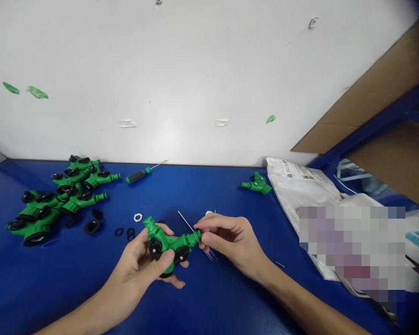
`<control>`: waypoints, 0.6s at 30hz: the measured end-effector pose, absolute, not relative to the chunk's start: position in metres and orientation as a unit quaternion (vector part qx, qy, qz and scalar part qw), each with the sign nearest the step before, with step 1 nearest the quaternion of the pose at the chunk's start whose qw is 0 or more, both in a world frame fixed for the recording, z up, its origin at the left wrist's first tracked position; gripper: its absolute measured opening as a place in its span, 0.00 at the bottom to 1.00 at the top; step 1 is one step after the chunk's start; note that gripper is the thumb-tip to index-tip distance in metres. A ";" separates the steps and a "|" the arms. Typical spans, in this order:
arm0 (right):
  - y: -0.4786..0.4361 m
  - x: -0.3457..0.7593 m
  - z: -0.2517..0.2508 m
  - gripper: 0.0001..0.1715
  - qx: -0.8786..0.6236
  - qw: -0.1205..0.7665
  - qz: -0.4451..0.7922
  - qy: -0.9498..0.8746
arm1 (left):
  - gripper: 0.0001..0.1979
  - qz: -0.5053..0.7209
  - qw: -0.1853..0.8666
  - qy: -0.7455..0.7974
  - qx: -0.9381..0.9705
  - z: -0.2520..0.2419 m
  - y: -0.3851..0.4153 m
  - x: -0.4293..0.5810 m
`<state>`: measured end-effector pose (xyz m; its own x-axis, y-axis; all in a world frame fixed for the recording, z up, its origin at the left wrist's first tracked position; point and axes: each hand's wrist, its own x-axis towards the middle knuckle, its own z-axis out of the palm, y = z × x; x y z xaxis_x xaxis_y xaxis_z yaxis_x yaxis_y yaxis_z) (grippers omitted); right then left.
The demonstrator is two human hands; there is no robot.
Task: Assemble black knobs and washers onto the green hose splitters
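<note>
One green plastic hose splitter (165,243) sits in the grip, just above the blue table (38,298). Left hand (134,263) clamps the body, thumb across the front, fingers behind. Right hand (232,242) pinches the outlet end between thumb and fingers. Both hands are closed on the part, close together. Two black valve knobs (155,247) are already on it, so this unit looks mostly built.

Just past the grip, a thin steel pin (185,221) runs up to the right fingers; can't tell if it's held or only beside them. Near the right thumb side is a clear plastic piece (211,255), too faint to identify.

Left of the grip, loose on the table: a white nut ring (138,217), small black O-rings (118,231), larger black rings (92,227). These look like parts left to fit.

Farther left, a heap of splitters (78,201) with knobs on looks like the done batch, several units. Farther right, one green splitter body (258,184) shows no knobs, so it looks unfinished. Far edge: a green-handled screwdriver (138,175), and a white plastic bag (300,181) at far right.
</note>
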<state>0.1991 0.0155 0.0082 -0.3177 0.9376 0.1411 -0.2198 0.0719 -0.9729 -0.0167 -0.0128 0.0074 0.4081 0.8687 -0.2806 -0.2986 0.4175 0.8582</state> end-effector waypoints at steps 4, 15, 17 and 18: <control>0.014 0.200 0.010 0.12 -0.300 0.485 0.598 -0.563 | 0.15 0.390 0.755 0.375 0.369 0.005 -0.013 -0.017; 0.011 0.200 0.012 0.11 -0.320 0.473 0.558 -0.602 | 0.16 0.378 0.764 0.355 0.384 0.005 -0.015 -0.018; 0.009 0.203 0.016 0.10 -0.326 0.456 0.539 -0.629 | 0.16 0.372 0.766 0.358 0.384 0.007 -0.017 -0.017; 0.009 0.205 0.019 0.09 -0.326 0.440 0.530 -0.647 | 0.16 0.369 0.767 0.359 0.383 0.008 -0.018 -0.017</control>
